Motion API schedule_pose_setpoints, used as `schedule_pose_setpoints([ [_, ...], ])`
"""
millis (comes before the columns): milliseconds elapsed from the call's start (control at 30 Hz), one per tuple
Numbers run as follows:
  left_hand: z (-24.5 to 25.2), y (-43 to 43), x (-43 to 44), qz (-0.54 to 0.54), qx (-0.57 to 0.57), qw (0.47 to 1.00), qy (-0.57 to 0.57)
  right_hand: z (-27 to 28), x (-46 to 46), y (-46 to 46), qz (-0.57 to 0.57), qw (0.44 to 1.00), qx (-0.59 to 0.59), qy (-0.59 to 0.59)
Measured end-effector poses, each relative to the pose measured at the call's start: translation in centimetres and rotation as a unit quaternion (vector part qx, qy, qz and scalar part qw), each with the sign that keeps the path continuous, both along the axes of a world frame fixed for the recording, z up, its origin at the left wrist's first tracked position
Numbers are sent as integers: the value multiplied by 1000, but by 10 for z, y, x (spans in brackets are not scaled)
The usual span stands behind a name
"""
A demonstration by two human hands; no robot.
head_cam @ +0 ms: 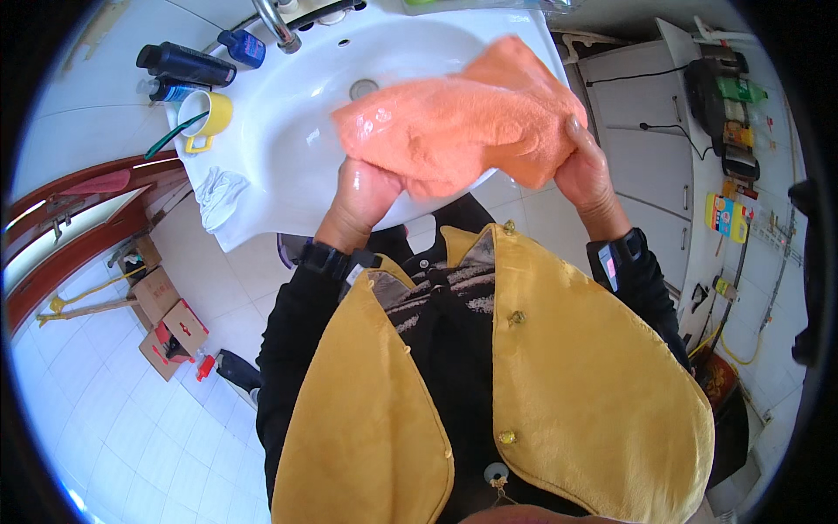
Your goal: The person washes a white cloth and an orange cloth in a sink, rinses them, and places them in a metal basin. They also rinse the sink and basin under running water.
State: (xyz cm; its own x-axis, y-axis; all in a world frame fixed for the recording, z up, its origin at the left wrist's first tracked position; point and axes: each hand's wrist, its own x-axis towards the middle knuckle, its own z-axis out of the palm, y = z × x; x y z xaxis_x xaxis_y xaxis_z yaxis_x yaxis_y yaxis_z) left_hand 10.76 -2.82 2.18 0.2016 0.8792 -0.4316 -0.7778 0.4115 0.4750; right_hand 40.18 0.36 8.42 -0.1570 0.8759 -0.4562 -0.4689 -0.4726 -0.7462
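An orange cloth towel (458,128) is stretched between my two hands over the front of a white ceramic washbasin (281,150). Under its left end, my left hand (370,187) grips the lower edge, with most of the fingers hidden by the fabric. My right hand (584,164) pinches the right end, thumb on top. The towel's far corner is blurred. Both hands look wet. Behind the towel, the drain (363,89) shows in the basin's bottom, below the chrome faucet (278,29).
On the basin's left ledge stand a yellow mug (219,114) with a green toothbrush (175,135) and several dark bottles (196,63). A white cloth (220,196) lies at the front left corner. Cardboard boxes (159,295) sit on the floor at left; white cabinets (648,154) stand at right.
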Motion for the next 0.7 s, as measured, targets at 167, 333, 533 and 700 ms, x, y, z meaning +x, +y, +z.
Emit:
schedule_pose_setpoints([
  [167,2,-16,-32,-43,-53,993,-92,-18,24,-7,11,998,-2,-69],
  [333,24,-20,-24,-82,54,978,186,-29,38,-15,28,999,3,-33],
  [533,15,-37,-29,-54,109,931,344,-52,47,-46,-14,998,-40,-39],
  [700,-19,-63,-34,-177,-47,912,366,-85,55,-94,36,962,-250,-107],
])
